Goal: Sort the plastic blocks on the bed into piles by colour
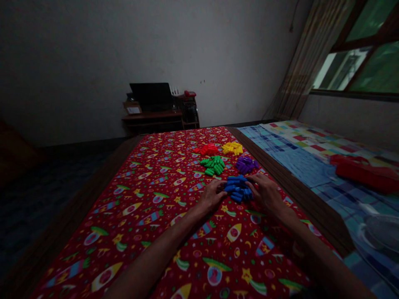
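A heap of small blue plastic pieces (238, 189) lies on a red patterned cloth (137, 207). My left hand (213, 193) rests against the heap's left side, fingers apart and touching the pieces. On the right side, my right hand (264, 191) curves around the heap with its fingers spread. Neither hand lifts a piece. Just beyond lie a green pile (212, 165) and a purple pile (246, 165) of similar small pieces. Farther back are a red pile (208, 149) and a yellow pile (232, 148). The exact kind of piece is too small to tell.
Dark wooden edges (299, 195) border the cloth. To the right is a bed with blue checked covers (289, 162), a red bag (366, 172) and a fan (382, 230). Against the far wall stands a desk (152, 117) with a dark monitor (151, 95).
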A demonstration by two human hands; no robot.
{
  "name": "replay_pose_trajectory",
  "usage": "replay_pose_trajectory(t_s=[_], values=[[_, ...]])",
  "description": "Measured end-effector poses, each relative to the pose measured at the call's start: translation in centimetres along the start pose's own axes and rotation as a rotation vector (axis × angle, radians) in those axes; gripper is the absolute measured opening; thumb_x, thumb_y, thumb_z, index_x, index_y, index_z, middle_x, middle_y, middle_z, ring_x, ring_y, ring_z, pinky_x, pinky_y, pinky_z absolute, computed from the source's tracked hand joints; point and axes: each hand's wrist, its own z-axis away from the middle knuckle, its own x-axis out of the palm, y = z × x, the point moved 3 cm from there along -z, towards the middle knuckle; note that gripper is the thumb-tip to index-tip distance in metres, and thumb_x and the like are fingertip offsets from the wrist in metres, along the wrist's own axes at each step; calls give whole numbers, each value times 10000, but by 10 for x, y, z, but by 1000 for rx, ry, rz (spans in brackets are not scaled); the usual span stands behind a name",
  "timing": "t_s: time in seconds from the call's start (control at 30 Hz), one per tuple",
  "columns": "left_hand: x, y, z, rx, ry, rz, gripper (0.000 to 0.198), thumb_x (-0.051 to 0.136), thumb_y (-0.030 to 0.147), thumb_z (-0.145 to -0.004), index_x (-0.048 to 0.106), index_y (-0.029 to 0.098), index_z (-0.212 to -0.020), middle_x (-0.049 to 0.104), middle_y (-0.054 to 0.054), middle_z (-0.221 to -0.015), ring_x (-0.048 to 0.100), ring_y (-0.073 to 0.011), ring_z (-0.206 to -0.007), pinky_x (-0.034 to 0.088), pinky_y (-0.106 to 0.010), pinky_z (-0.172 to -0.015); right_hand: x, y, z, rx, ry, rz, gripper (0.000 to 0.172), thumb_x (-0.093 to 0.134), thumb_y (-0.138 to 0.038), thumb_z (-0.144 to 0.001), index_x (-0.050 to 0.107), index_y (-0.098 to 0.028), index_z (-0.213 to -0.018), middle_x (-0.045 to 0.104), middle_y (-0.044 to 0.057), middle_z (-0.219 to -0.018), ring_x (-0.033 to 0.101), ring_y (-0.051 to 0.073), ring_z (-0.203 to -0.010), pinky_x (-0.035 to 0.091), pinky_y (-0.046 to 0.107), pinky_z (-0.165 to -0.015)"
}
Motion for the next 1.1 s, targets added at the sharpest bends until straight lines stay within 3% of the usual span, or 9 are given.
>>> replay_pose_trajectory(t_s=[0.23,0.47,0.6,0.77,0.93,1.1], values=[[-1,1,0,-22,12,2,371,670,140,-711,662,203,-1076,660,-56,-1042,635,-208,-936,522,-368,-858,21,6,4,18,-40,15,222,517,-305,-917,695,-200,-998,670,95,-899,625,202,-775,496,303,-678],[-2,3,1,-8,9,-22,368,659,115,-699,672,214,-1052,651,-43,-1007,627,-196,-896,530,-356,-822,8,15,0,67,90,-110,263,469,-313,-918,704,-197,-939,716,97,-910,656,215,-812,504,334,-767],[-4,-3,2,-26,12,-27,383,673,130,-692,665,210,-1067,640,-44,-996,630,-193,-880,540,-351,-803,2,31,-6,244,190,-212,338,482,-417,-877,683,-177,-748,688,55,-708,618,175,-633,463,277,-620],[-9,-6,7,-12,13,8,319,653,173,-741,657,200,-1058,634,-57,-988,647,-181,-864,547,-334,-796,6,72,-24,534,302,-421,434,489,-544,-801,615,-163,-635,596,15,-554,530,136,-522,401,249,-513],[-40,-6,19,16,21,-32,253,575,303,-832,663,201,-1047,647,-79,-1023,646,-185,-871,553,-317,-749,17,120,-48,768,550,-619,391,520,-546,-735,566,-177,-615,579,8,-532,516,118,-478,403,230,-465],[-108,-23,37,-51,175,-222,264,510,330,-833,687,213,-990,671,-68,-967,638,-203,-884,540,-337,-794,32,148,-60,922,734,-616,288,432,-394,-778,499,-198,-577,518,-26,-472,489,105,-422,387,216,-434]])
